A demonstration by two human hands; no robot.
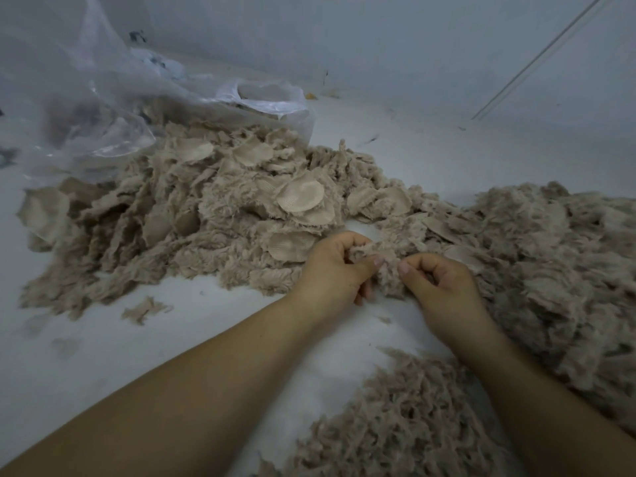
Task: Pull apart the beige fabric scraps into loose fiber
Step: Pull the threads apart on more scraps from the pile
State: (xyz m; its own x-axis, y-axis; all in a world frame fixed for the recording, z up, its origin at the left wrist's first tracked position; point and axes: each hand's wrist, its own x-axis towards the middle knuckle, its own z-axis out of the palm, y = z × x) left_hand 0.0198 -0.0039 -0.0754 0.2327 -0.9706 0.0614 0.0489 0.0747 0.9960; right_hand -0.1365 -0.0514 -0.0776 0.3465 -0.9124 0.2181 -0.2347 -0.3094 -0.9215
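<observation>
Pinching one fabric scrap (387, 266): left hand (332, 270), right hand (444, 287) | scrap heap (192, 215) behind | plastic bag (272, 98) beyond | loose fiber (406, 418) nearest

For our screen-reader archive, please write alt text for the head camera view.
Two bare hands, left hand and right hand, pinch one fuzzy beige fabric scrap between them over a white surface. Heaps of beige scraps and round fabric discs lie behind, loose beige fiber in front, clear plastic bags far left.
</observation>
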